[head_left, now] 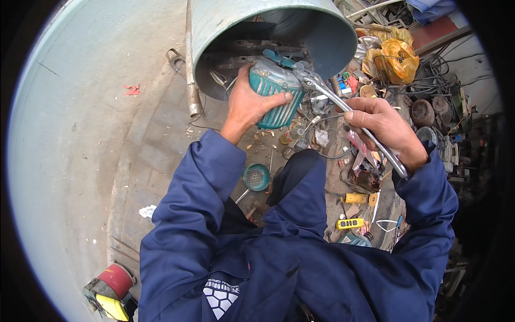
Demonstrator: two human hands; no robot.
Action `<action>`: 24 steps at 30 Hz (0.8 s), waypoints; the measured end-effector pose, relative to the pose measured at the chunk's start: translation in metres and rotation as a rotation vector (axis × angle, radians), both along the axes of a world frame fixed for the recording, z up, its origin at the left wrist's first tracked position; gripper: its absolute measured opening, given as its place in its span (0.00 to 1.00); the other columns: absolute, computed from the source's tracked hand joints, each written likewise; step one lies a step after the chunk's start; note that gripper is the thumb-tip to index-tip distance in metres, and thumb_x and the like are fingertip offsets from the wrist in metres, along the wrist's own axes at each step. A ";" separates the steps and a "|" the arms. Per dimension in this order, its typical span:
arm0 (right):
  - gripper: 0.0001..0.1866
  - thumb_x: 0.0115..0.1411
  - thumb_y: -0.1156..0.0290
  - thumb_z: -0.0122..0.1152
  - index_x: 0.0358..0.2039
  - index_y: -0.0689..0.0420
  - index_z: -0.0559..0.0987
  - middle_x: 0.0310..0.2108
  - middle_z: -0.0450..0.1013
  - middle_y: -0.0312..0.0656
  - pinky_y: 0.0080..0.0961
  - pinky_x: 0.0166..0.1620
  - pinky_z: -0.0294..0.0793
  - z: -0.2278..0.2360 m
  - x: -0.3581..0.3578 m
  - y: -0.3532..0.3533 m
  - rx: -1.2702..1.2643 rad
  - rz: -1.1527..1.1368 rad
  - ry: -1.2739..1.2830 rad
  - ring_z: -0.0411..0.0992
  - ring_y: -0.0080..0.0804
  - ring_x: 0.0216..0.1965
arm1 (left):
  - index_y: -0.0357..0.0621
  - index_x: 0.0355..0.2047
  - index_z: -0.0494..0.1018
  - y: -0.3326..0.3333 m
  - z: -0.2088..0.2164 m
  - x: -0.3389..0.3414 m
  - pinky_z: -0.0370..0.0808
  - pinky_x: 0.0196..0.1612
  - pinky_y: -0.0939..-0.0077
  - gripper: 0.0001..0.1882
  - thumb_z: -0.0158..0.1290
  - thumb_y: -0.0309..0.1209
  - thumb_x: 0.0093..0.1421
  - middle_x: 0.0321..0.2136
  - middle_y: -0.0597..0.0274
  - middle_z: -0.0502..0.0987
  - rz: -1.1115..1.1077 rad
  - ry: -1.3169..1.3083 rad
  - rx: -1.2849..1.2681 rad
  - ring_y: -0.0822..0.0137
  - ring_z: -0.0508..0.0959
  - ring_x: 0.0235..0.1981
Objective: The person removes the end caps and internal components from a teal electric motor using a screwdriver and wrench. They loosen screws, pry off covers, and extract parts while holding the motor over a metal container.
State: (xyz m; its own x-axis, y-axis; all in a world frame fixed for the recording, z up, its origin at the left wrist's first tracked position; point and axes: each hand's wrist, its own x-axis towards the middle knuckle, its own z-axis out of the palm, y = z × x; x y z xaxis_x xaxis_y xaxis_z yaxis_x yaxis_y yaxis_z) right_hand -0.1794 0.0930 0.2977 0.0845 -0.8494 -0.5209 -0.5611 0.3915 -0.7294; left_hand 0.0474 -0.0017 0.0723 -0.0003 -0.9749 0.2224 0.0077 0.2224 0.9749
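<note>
A teal electric motor with a finned housing is gripped in my left hand, its thumb lying across the fins. On the motor's upper end sits a small teal fan. My right hand is closed round a long chrome wrench, which looks like an adjustable one. Its jaw end is up against the fan at the shaft; the exact contact is too small to make out. Below the motor, a round teal fan cover with a mesh grille lies on the ground.
Behind the motor lies a wide grey-green drum, open end toward me. A metal pipe leans beside it. Scraps, cables and an orange plastic bag clutter the right. A yellow control pendant rests near my knee; a red-and-yellow machine stands lower left.
</note>
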 end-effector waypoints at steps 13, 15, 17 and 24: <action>0.20 0.72 0.64 0.63 0.53 0.70 0.79 0.22 0.67 0.25 0.16 0.18 0.56 -0.010 0.028 -0.014 -0.033 0.053 -0.037 0.60 0.09 0.15 | 0.24 0.63 0.66 0.009 0.005 0.013 0.77 0.61 0.60 0.60 0.81 0.51 0.39 0.54 0.37 0.79 -0.023 -0.011 -0.067 0.50 0.82 0.55; 0.19 0.73 0.65 0.61 0.55 0.68 0.79 0.20 0.65 0.26 0.15 0.17 0.54 -0.010 0.030 -0.018 -0.016 0.001 -0.100 0.58 0.11 0.14 | 0.24 0.63 0.66 0.009 0.005 0.014 0.77 0.62 0.61 0.60 0.81 0.51 0.39 0.54 0.37 0.79 -0.039 0.012 -0.043 0.51 0.82 0.56; 0.19 0.73 0.65 0.60 0.57 0.67 0.78 0.19 0.64 0.26 0.15 0.17 0.53 -0.010 0.033 -0.020 -0.010 0.003 -0.107 0.57 0.12 0.13 | 0.24 0.64 0.66 0.009 0.005 0.014 0.76 0.62 0.61 0.60 0.81 0.52 0.39 0.54 0.37 0.79 -0.054 0.071 0.001 0.51 0.81 0.56; 0.19 0.73 0.66 0.61 0.56 0.68 0.78 0.19 0.64 0.26 0.15 0.16 0.53 -0.029 0.019 -0.021 -0.016 0.000 -0.114 0.56 0.11 0.13 | 0.24 0.64 0.65 0.005 0.001 0.015 0.77 0.61 0.61 0.62 0.81 0.53 0.39 0.54 0.38 0.80 -0.073 0.031 0.018 0.51 0.82 0.55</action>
State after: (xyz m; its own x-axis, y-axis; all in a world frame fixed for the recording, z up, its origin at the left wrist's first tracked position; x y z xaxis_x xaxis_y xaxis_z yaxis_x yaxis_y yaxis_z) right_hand -0.1601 0.0722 0.2685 0.1423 -0.8578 -0.4940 -0.4744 0.3789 -0.7946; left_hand 0.0628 0.0031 0.0735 -0.0648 -0.9765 0.2055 0.0533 0.2022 0.9779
